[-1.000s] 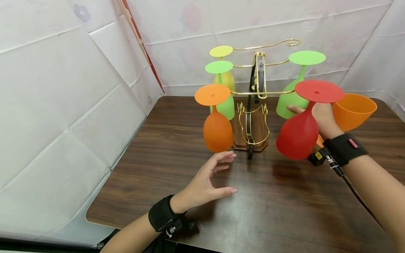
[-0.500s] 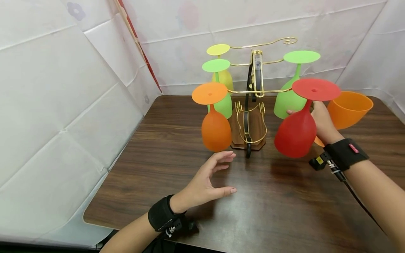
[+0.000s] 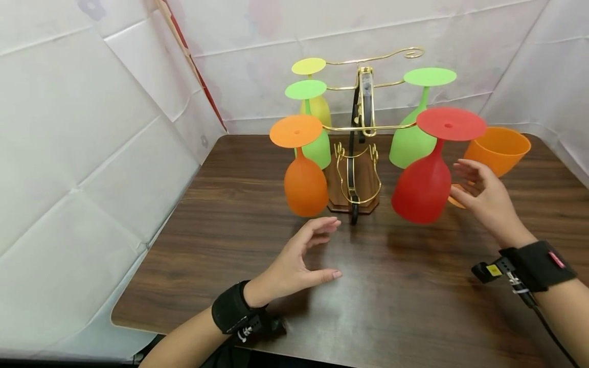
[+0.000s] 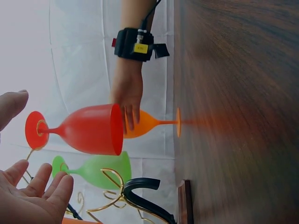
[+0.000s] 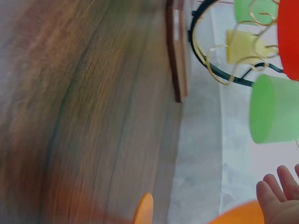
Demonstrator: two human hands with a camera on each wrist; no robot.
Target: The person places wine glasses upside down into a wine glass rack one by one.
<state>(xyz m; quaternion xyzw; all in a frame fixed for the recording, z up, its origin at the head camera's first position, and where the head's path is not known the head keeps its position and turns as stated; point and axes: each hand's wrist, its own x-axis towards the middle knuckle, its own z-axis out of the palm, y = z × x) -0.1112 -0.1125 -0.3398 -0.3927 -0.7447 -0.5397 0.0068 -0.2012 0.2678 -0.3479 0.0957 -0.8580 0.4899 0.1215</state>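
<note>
My right hand [image 3: 490, 204] is beside an orange goblet [image 3: 499, 153] that stands upright on the table. Its fingers and thumb are spread and hold nothing; they partly cover the goblet's bowl and stem. A red goblet [image 3: 423, 194] hangs upside down from the gold wire rack [image 3: 372, 128], just left of that hand, with a green goblet [image 3: 414, 145] behind it. My left hand [image 3: 294, 260] hovers over the table, fingers and thumb apart, with nothing in it. Closest to it is another orange goblet [image 3: 306, 186], hanging at the rack's left front.
On the rack's left side, a second green goblet [image 3: 320, 153] and a yellow goblet [image 3: 320, 107] hang behind the orange one. The rack has a wooden base [image 3: 365, 197] on the dark wood table [image 3: 239, 214]. White sheeting [image 3: 257, 30] encloses the back and sides.
My right hand has drawn back from behind the hanging red goblet, toward me and to the right, in front of the standing orange goblet. The left hand has stayed put. The head view shifts slightly.
</note>
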